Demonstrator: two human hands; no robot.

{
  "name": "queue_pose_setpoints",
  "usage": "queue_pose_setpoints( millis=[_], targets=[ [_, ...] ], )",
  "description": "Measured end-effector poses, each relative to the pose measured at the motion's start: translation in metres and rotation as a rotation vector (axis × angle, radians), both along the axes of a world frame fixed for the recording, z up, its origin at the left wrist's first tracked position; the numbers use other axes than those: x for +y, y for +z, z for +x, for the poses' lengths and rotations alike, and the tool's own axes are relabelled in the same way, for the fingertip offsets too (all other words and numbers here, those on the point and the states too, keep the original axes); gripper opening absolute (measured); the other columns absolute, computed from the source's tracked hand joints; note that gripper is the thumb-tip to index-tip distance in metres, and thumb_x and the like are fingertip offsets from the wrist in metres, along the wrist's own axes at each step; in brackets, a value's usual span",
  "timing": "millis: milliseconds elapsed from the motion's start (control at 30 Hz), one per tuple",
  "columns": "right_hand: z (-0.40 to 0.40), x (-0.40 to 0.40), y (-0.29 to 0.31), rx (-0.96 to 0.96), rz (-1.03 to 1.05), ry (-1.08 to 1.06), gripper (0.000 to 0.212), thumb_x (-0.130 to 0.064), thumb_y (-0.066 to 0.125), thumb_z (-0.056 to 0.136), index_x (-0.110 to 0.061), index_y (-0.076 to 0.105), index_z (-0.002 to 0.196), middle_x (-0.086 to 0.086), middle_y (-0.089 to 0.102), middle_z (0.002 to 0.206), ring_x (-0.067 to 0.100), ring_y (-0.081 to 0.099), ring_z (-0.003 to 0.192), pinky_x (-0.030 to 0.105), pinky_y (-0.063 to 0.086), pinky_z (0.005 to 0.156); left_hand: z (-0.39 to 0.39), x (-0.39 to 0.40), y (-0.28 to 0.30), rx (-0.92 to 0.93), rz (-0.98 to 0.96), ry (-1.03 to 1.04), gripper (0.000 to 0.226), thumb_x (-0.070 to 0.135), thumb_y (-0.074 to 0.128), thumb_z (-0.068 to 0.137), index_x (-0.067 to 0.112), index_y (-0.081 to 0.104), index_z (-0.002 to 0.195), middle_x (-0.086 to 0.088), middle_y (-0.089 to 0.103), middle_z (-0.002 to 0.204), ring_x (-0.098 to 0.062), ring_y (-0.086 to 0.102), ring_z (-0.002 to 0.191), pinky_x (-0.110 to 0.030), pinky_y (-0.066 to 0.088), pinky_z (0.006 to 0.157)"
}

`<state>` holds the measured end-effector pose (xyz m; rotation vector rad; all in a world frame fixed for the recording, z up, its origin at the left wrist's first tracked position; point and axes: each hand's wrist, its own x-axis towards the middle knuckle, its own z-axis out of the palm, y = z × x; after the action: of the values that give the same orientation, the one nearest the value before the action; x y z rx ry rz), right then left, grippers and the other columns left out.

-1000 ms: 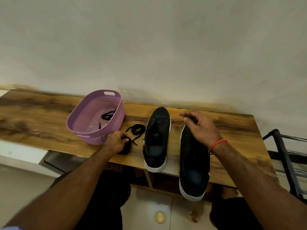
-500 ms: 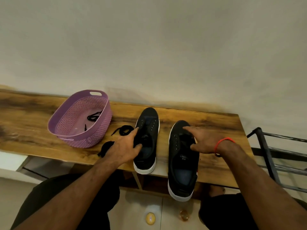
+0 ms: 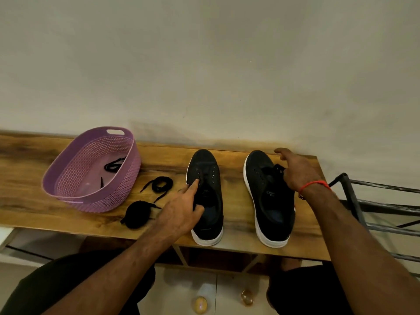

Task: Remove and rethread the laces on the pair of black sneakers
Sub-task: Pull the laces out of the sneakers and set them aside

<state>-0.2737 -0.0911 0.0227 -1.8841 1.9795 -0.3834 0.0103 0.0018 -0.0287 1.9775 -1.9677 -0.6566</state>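
Observation:
Two black sneakers with white soles stand side by side on the wooden table, toes toward the wall, with no laces in their eyelets. My left hand [image 3: 184, 210] rests on the left sneaker [image 3: 208, 178], index finger on its left eyelet row, thumb at the opening. My right hand [image 3: 295, 171] lies on the right edge of the right sneaker [image 3: 266, 196], fingers spread. Two black laces lie loose to the left of the shoes: a coiled one [image 3: 160, 184] and a bunched one [image 3: 137, 214]. A third black lace [image 3: 113, 165] is inside the purple basket.
The purple perforated basket [image 3: 75, 173] stands at the left on the wooden table [image 3: 25, 178], which is pushed against a plain wall. A black metal rack [image 3: 372, 201] stands just past the table's right end. Both sneaker heels reach the table's front edge.
My left hand has let go of the bunched lace and moved right onto the left sneaker. My right hand slid to the right sneaker's outer side. The sneakers stand further apart.

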Motion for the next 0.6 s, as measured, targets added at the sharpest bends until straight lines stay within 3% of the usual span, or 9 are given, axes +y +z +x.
queue_pose_setpoints(
  millis=[267, 400, 500, 600],
  targets=[
    [0.023, 0.0, -0.008, 0.034, -0.145, 0.12, 0.044, -0.016, 0.057, 0.096, -0.017, 0.052, 0.139, 0.011, 0.058, 0.135, 0.029, 0.053, 0.125, 0.04, 0.043, 0.107, 0.008, -0.005, 0.013, -0.089, 0.012, 0.025, 0.07, 0.052, 0.051, 0.098, 0.028, 0.025, 0.158, 0.005, 0.044, 0.153, -0.018, 0.048, 0.134, -0.044, 0.052, 0.098],
    [0.078, 0.02, -0.005, -0.055, -0.188, 0.393, 0.038, -0.021, 0.055, 0.098, -0.024, 0.055, 0.136, 0.0, 0.056, 0.138, 0.017, 0.051, 0.128, 0.037, 0.043, 0.11, 0.016, -0.011, 0.017, -0.039, 0.08, 0.067, 0.074, 0.064, 0.05, 0.095, 0.03, 0.027, 0.157, 0.004, 0.042, 0.155, -0.021, 0.044, 0.139, -0.047, 0.049, 0.102],
    [0.116, 0.03, 0.002, -0.108, -0.247, 0.505, 0.034, -0.02, 0.054, 0.099, -0.024, 0.058, 0.132, -0.003, 0.06, 0.133, 0.013, 0.052, 0.124, 0.034, 0.043, 0.109, 0.025, -0.015, 0.026, 0.063, 0.025, 0.103, 0.071, 0.067, 0.047, 0.094, 0.03, 0.033, 0.153, 0.004, 0.039, 0.155, -0.024, 0.043, 0.139, -0.047, 0.046, 0.104],
    [0.153, 0.026, 0.019, -0.244, -0.344, 0.534, 0.028, -0.011, 0.058, 0.096, -0.018, 0.067, 0.122, -0.001, 0.067, 0.12, 0.011, 0.059, 0.112, 0.029, 0.047, 0.102, 0.042, -0.018, 0.038, -0.11, -0.131, 0.155, 0.062, 0.058, 0.043, 0.1, 0.026, 0.033, 0.152, -0.004, 0.024, 0.163, -0.032, 0.029, 0.146, -0.051, 0.035, 0.111]
  ],
)
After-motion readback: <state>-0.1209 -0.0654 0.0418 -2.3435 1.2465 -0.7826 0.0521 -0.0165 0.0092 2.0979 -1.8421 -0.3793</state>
